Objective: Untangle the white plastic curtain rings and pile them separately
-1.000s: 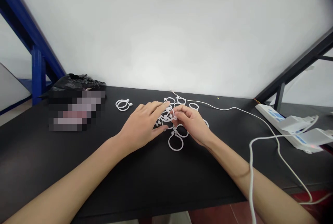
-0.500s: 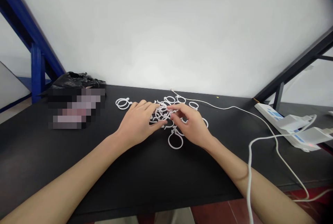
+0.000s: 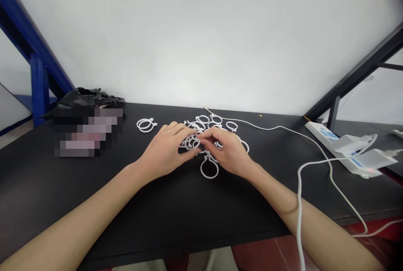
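Note:
A loose pile of white plastic curtain rings (image 3: pixel 209 169), each with a small eyelet, lies in the middle of the black table. At the pile's left side is my left hand (image 3: pixel 168 147), its thumb apart from its fingers and some rings showing in the gap. From the right, my right hand (image 3: pixel 228 147) reaches over the pile, thumb and forefinger pinched together at a white ring whose grip point is partly hidden. A pair of overlapping curtain rings (image 3: pixel 145 125) lies separately, left of my left hand.
A black plastic bag (image 3: pixel 90 96) and a blurred-out patch are at the left. A white power strip (image 3: pixel 327 136) with plugged-in adapters lies at the right. A white cable (image 3: pixel 267 128) runs along the back, and another passes over my right forearm. A white wall rises behind.
My right hand has moved slightly left, its fingertips closer to my left hand's. Its thumb and forefinger have drawn nearer together. The whole view has shifted a little.

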A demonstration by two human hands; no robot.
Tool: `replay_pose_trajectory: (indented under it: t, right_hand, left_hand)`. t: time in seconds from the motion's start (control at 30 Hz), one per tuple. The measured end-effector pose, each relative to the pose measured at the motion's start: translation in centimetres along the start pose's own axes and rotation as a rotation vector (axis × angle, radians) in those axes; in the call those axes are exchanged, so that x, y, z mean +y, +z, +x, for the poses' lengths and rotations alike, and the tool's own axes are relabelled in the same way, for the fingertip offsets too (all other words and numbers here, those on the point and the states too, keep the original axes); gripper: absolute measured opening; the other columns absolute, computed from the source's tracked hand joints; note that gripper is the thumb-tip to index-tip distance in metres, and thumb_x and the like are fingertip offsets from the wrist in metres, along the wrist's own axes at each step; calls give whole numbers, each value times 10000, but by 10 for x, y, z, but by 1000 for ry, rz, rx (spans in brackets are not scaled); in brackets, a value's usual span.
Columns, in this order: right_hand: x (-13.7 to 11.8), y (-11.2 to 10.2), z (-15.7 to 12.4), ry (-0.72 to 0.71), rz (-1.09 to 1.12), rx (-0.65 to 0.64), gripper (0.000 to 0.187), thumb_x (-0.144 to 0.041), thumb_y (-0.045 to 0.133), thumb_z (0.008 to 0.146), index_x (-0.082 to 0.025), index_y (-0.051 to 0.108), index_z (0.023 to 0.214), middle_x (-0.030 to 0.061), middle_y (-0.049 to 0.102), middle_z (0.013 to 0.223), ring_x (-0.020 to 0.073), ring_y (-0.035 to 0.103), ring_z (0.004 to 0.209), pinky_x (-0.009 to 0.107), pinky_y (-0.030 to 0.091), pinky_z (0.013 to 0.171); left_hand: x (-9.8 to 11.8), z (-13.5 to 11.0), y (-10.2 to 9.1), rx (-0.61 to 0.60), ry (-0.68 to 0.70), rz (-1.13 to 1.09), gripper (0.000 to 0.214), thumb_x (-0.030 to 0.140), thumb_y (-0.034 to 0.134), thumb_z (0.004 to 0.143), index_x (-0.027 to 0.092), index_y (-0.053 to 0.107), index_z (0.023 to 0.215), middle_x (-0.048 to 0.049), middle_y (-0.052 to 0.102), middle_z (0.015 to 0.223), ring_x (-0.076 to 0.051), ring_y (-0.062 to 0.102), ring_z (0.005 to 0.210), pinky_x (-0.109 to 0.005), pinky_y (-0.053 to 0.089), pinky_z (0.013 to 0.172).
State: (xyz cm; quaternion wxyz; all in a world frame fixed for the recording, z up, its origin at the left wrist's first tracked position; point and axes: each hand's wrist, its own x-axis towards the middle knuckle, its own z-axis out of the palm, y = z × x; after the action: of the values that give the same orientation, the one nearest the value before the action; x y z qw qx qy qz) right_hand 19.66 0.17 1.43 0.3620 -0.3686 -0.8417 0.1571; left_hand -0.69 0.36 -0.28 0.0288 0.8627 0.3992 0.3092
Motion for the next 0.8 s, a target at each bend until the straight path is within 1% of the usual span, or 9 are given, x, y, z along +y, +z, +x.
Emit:
replay_pose_trajectory:
  t: [0.13, 0.2, 0.27, 0.37, 0.43, 0.5, 0.6, 0.7, 0.8]
  right_hand:
    - [0, 2, 0, 13, 12, 16, 117, -196, 552, 924, -207, 657, 975, 6, 712, 867, 124, 635, 731, 254, 501, 665]
    - [3, 3, 0, 40, 27, 32, 160, -214, 555, 930, -214, 642, 1064, 9, 719, 900, 127, 651, 757, 256, 513, 679]
    - [6, 4, 0, 55, 14, 37, 247, -226, 565, 929, -217, 599, 1173, 25, 714, 969, 141, 659, 827, 277, 526, 738]
    - [9, 2, -1, 20, -113, -6, 248, -251, 583, 924, -213, 600, 1169, 54, 688, 1026, 185, 623, 951, 345, 510, 849]
    - [9, 2, -2, -20, -204, -88, 211, -282, 605, 913, -208, 631, 1109, 60, 681, 1008, 207, 586, 976, 380, 489, 886]
    - [7, 2, -4, -49, -258, -182, 246, -320, 658, 876, -200, 645, 1090, 64, 680, 992, 223, 557, 973, 400, 477, 900]
    - [5, 6, -5, -80, -291, -274, 248, -299, 682, 857, -177, 656, 1071, 74, 680, 964, 229, 535, 958, 403, 469, 905]
    - [6, 9, -5, -104, -283, -287, 137, -200, 627, 887, -169, 657, 1017, 68, 687, 922, 215, 530, 926, 383, 468, 888]
    - [6, 8, -4, -116, -255, -238, 124, -168, 597, 897, -176, 650, 1009, 60, 685, 911, 207, 521, 894, 369, 472, 857]
  left_hand:
    - [-3, 0, 0, -3, -4, -39, 310, 448, 610, 890, 210, 594, 1088, -34, 638, 977, -220, 515, 908, -369, 432, 797]
    - [-5, 1, -1, 8, -21, -55, 366, 494, 627, 868, 221, 592, 1109, -31, 632, 993, -221, 520, 927, -365, 443, 813]
    - [-9, 2, -4, 39, -60, -47, 410, 534, 628, 852, 229, 590, 1123, -36, 627, 1032, -229, 527, 971, -365, 452, 838]
    - [-22, 4, -10, 103, -196, 98, 399, 527, 587, 875, 218, 593, 1127, -62, 623, 1089, -262, 530, 1040, -399, 446, 893]
    - [-33, 4, -13, 114, -332, 274, 386, 486, 552, 893, 195, 597, 1143, -96, 617, 1111, -300, 527, 1060, -435, 438, 907]
    - [-44, 3, -15, 78, -449, 430, 399, 452, 520, 897, 169, 597, 1168, -134, 604, 1128, -338, 521, 1070, -461, 439, 889]
    - [-55, -2, -15, -4, -541, 542, 432, 431, 491, 891, 149, 583, 1205, -169, 588, 1151, -376, 509, 1091, -477, 444, 859]
    - [-61, -6, -14, -55, -585, 568, 444, 419, 481, 887, 141, 574, 1219, -188, 583, 1153, -395, 505, 1099, -492, 443, 849]
    - [-64, -6, -14, -48, -603, 577, 443, 414, 484, 884, 142, 573, 1223, -197, 576, 1152, -406, 500, 1106, -504, 441, 849]
